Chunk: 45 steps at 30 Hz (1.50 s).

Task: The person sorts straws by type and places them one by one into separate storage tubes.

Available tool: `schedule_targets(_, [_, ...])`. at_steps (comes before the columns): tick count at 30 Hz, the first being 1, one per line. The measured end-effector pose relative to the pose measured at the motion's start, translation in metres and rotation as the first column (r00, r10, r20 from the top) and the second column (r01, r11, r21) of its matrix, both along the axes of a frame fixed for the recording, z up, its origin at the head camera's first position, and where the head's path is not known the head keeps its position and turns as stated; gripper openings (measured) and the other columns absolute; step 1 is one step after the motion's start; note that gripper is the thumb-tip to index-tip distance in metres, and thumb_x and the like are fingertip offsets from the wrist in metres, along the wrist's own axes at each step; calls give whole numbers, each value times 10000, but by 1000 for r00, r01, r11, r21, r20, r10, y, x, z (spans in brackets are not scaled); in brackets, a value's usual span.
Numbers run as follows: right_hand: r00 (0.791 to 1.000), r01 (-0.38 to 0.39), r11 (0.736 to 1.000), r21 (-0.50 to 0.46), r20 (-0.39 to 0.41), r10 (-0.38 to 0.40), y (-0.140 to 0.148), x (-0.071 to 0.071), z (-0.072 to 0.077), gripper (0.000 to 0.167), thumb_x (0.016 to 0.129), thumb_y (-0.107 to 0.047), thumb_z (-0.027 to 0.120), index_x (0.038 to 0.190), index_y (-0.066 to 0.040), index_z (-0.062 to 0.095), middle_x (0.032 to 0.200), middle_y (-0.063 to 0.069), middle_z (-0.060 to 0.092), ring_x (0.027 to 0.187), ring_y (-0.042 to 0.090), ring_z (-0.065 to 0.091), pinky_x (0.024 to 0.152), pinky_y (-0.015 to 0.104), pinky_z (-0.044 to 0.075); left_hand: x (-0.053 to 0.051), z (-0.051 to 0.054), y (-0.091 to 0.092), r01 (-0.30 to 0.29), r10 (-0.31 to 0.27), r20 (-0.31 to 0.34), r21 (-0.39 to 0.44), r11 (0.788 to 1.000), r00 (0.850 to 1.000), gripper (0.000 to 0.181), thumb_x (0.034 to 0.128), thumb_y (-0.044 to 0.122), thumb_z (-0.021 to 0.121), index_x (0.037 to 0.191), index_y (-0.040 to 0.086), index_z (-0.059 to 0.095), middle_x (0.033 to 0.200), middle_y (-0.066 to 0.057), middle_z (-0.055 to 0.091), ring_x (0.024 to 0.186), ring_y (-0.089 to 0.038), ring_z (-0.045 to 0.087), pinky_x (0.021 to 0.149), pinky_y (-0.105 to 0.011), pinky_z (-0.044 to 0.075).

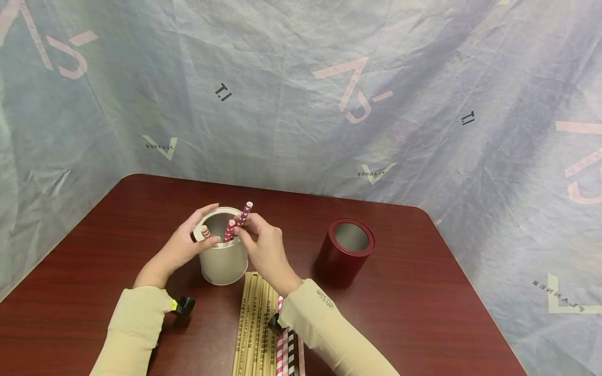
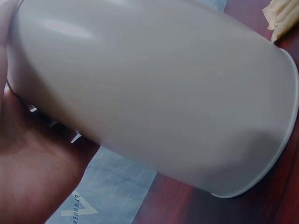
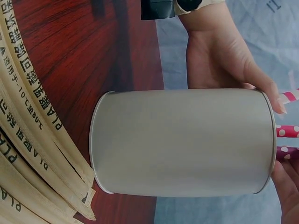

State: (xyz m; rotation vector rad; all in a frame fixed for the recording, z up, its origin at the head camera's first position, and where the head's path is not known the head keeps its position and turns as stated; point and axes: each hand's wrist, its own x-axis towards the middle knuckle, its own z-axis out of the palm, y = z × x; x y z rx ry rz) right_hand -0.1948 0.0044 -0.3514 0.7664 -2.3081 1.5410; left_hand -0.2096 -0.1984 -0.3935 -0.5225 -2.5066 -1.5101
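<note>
Dark table [image 1: 409,297] supports the can [image 1: 223,265]; left hand [image 1: 181,242] grips it. Right hand [image 1: 267,248] pinches purple straw [image 1: 245,211], probably light, crushable: hold gently near top.

Soft glare streaks the can [image 2: 154,93], its lower end shadowed.

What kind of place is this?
It may be a small curtained-off activity corner: a reddish-brown table, a printed grey-blue cloth hanging behind it, and a pale can holding patterned straws.
</note>
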Motion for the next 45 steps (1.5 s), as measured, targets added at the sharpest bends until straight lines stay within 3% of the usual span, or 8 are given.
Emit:
schedule_targets(11, [1000,11,1000,22,-23,-11,1,0,-2,170,917,-80,642,1079,-30,658,1067,101,739,1033,159,698,840,150,524,-1,-1,0,0,0,-8,14,1000,1000,704,863,132,688,1483,123,355,1417,-176,479,1071,97,430,890,-116,361])
schedule_targets(25, [1000,5,1000,-16,-21,-5,3,2,1,201,901,-88,663,1087,-11,662,1055,120,739,1009,182,707,833,154,529,-1,-1,1,3,-3,0,14,1000,1000,707,867,144,685,1489,134,348,1428,-169,471,1083,96,424,892,-108,360])
schedule_targets(36, [998,40,997,-70,-54,-44,28,8,12,216,899,-100,670,1109,-50,661,1086,86,733,1020,164,701,857,206,542,-2,-1,0,3,-3,7,12,1000,1000,723,860,161,696,1493,152,346,1462,-150,447,1148,82,396,962,-213,348])
schedule_targets(45, [996,65,995,-78,-48,-69,47,14,13,242,898,-140,678,1133,-82,672,1109,63,731,1022,149,700,862,244,551,-1,-1,-1,0,0,7,15,1000,1000,722,856,152,696,1489,140,348,1459,-148,451,1128,96,398,935,-194,359])
